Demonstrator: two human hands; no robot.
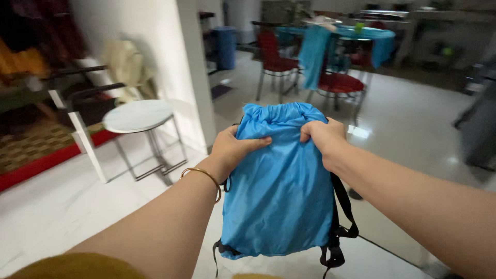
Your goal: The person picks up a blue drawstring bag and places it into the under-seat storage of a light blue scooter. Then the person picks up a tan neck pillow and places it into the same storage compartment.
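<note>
Fingers: the fingers of both hands are being clamped on the upper part of a blue drawstring bag [281, 181]; the thumb of the left hand [233, 150] is being laid across the front of the fabric, and the fingers of the right hand [323, 137] are being curled over the fabric near the gathered top.
Bag position: the bag is being held up in the air in front of the person, between the two outstretched forearms, hanging upright above the floor [413, 129].
Bag top: the mouth is being kept bunched and puckered just above the two hands.
Straps: black straps [341, 217] are being left to dangle along the right side and from the lower corners of the bag.
Left wrist: a thin gold bangle [204, 175] is being worn just behind the left hand.
Left surroundings: a small round white table [138, 114] on thin metal legs is being shown beside a white wall [155, 46], near a chair with dark armrests.
Far background: red chairs [276, 57] are being shown around a table under a blue cloth [361, 33], well apart from the bag.
Floor: glossy pale tiles are being lit by reflections.
</note>
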